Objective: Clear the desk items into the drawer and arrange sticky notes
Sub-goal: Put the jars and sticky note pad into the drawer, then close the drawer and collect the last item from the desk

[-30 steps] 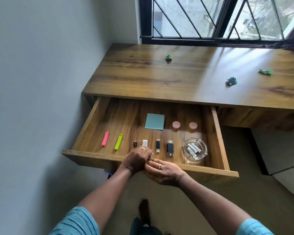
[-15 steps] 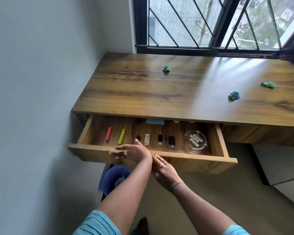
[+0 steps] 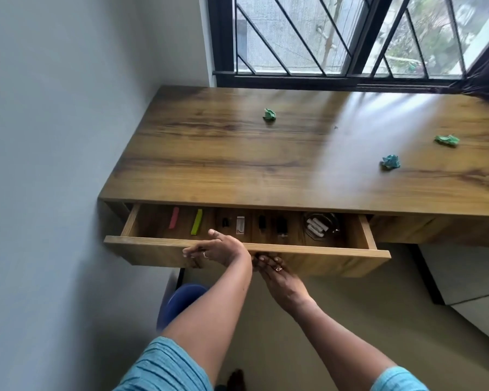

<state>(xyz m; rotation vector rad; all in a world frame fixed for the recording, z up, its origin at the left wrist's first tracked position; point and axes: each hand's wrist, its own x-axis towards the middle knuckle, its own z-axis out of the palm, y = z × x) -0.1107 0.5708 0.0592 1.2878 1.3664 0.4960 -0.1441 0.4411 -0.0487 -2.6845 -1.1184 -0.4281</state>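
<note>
The wooden drawer point(image 3: 322, 261) under the desk point(image 3: 223, 170) stands partly open. Inside it I see a pink highlighter point(image 3: 174, 217), a green highlighter point(image 3: 196, 221), several small USB sticks point(image 3: 240, 224) and a glass dish point(image 3: 319, 225) with white pieces. My left hand point(image 3: 218, 248) lies against the drawer's front rim, fingers spread, thumb over the edge. My right hand point(image 3: 277, 275) presses its fingertips on the front panel just below. Three crumpled sticky notes lie on the desk: a green one point(image 3: 269, 114), a teal one point(image 3: 391, 161) and another green one point(image 3: 446, 140).
A grey wall point(image 3: 54, 165) runs close along the desk's left end. A barred window point(image 3: 350, 38) sits behind the desk, with a dark curtain point(image 3: 486, 83) at its right. A blue seat point(image 3: 181, 303) stands under the drawer, by my left arm.
The drawer has slid inward, hiding the blue sticky pad and pink round items at its back. Both hands moved forward with the front panel, and my view rose over the desk.
</note>
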